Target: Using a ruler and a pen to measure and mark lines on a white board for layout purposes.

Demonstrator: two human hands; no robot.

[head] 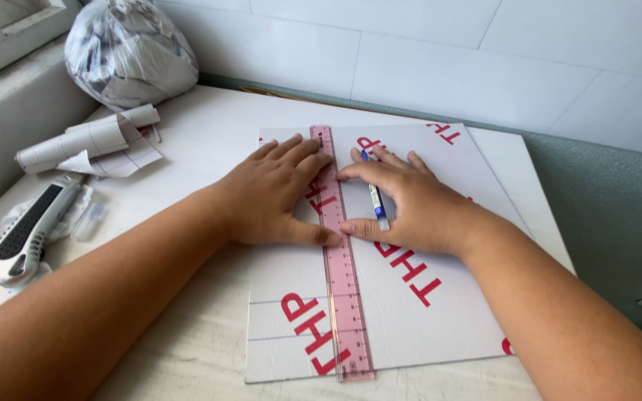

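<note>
White-tiled bench point(209, 119): pink ruler point(339, 275) is pressed flat on a white board point(425, 312) by the open left hand point(276, 197), a pen point(375, 197) gripped in the right hand point(403, 204) beside it; firm pressure is judged best.

- A board point(425, 312) lies flat on the table point(209, 126), toward its right side.
- A ruler point(343, 289) lies on the board, running front to back.
- The left hand point(273, 197) presses left of the ruler, the right hand point(410, 204) right of it, a pen point(375, 197) between its fingers.
- A knife point(27, 230) lies far left, paper rolls point(87, 141) behind it, a bag point(131, 48) in the back corner.
</note>
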